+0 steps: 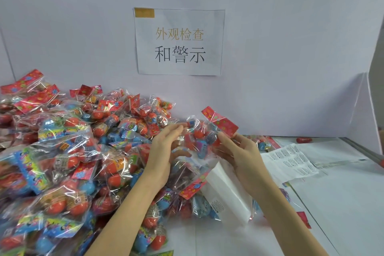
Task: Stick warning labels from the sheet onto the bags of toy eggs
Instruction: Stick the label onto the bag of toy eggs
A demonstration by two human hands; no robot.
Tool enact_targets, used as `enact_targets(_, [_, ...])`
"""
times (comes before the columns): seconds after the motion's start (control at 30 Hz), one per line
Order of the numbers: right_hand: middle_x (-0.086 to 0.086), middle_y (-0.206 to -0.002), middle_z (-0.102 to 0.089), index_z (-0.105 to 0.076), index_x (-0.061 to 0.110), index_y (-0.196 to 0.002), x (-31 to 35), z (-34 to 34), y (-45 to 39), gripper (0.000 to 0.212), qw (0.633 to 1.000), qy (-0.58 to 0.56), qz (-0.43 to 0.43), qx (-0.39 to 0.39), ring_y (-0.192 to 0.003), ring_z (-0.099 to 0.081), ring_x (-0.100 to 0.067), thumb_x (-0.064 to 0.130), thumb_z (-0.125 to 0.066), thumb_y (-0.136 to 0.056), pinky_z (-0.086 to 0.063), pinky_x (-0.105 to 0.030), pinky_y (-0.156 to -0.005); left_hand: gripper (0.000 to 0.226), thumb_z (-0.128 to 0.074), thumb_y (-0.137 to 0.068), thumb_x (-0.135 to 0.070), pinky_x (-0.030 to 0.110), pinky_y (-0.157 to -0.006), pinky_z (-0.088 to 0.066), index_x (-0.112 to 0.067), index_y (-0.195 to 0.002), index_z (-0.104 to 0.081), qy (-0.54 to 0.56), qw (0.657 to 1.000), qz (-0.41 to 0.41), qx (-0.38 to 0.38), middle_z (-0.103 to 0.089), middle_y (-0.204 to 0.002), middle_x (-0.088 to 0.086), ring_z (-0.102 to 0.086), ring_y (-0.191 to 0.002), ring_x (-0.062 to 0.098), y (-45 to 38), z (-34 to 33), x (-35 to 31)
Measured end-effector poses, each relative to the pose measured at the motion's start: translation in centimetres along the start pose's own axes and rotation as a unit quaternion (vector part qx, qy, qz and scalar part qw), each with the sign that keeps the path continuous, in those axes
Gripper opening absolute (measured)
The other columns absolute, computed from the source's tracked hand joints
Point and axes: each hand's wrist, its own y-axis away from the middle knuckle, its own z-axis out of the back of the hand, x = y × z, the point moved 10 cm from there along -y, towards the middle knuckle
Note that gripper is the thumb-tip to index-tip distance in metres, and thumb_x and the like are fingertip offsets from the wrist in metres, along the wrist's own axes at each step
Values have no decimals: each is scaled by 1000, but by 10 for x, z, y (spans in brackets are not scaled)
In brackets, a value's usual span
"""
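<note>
two bare hands meet at the middle of the frame around one clear bag of toy eggs [200,137], lifted above the heap. the right hand [242,156] pinches that bag near its red header card [220,122], fingers curled at the plastic's edge; the exact contact is blurred by glare on the film. the left hand [166,143] stands beside the bag with fingers straight and apart, fingertips at its left side, the thumb partly behind crinkled plastic, so i cannot tell how firmly it touches.

a big pile of bagged eggs [68,162] fills the left half, running off the left and bottom edges; the bags overlap so much that single ones are hard to separate, and the print on them is too small to read. under the right forearm lies a white backing sheet [226,195], curled, its lower end showing a small block of print i cannot read. the label sheet [291,160] lies flat at middle right on the white table [342,203], with rows of tiny text, its left edge hidden by the right hand. one loose red egg [304,140] sits near the back wall at right. a paper sign [179,41] with chinese characters is taped on the wall, upper centre. a white divider at far right is cut off by the frame.
</note>
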Motion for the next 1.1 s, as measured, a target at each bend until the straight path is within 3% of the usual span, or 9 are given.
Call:
enact_targets(0.1, [-17,-94,-78,-77,12,-91,5,1,1,28,999,32,16,-2,-84,-73,-25,39,-80,-86,-60,-32,-79,51,-71,-91,-62,41,-95,-52,-12,-96,-78,-78,996,20,47,-77,-106,11,-73,-99,22,2,-12,9])
enact_targets(0.23, [-23,-96,-77,-76,15,-85,4,-5,2,20,997,65,28,7,-87,-72,-30,32,-77,-94,-57,-49,-90,32,-78,-85,-50,39,-88,-60,-19,-90,-82,-87,996,-3,19,-78,-91,8,-74,-95,29,4,-7,4])
enact_targets(0.4, [3,-95,-81,-77,31,-111,5,-15,6,22,995,92,26,31,-85,-75,-12,46,-68,-97,-58,-22,-75,27,-76,-91,-43,51,-105,-55,-20,-104,-83,-76,996,-47,-27,-80,-103,3,-74,-107,24,5,1,-7])
enact_targets(0.47, [1,-101,-82,-69,30,-124,-1,-24,8,33,992,103,6,72,-93,-79,-17,47,-71,-95,-61,-26,-80,36,-76,-85,-48,51,-107,-53,-19,-107,-82,-38,996,-47,-61,-80,-105,2,-73,-112,25,6,9,-9])
enact_targets(0.6, [-11,-96,-81,-73,15,-111,3,-29,11,22,991,106,21,84,-87,-77,-23,32,-75,-97,-60,-31,-82,28,-74,-94,-39,57,-103,-55,-16,-108,-81,27,999,0,-45,-79,-109,14,-73,-110,40,3,8,-1])
enact_targets(0.73, [-8,-97,-81,-72,24,-114,1,-30,12,28,984,141,12,109,-87,-76,-17,43,-74,-95,-59,-29,-85,61,-81,-83,-51,57,-102,-56,-8,-125,-72,44,997,59,-20,-76,-118,17,-75,-108,36,4,1,7])
enact_targets(0.83, [-8,-102,-81,-80,22,-108,-2,-33,12,38,986,126,4,110,-96,-77,-24,53,-60,-100,-61,-35,-91,23,-82,-84,-36,53,-100,-58,-15,-94,-84,37,998,42,-35,-80,-107,12,-77,-103,28,5,4,5])
enact_targets(0.97, [-13,-99,-81,-79,7,-105,-6,-27,7,47,990,114,-9,80,-96,-78,-28,47,-55,-104,-60,-41,-94,32,-82,-81,-37,44,-94,-59,-11,-100,-83,40,998,7,-50,-80,-107,9,-77,-106,25,5,7,-1])
enact_targets(1.1, [-10,-92,-81,-79,14,-103,-3,-26,8,43,991,120,18,55,-86,-79,-26,48,-53,-103,-63,-30,-79,29,-81,-81,-39,43,-96,-58,-18,-101,-84,31,997,-16,-64,-81,-107,4,-76,-106,20,5,11,-2])
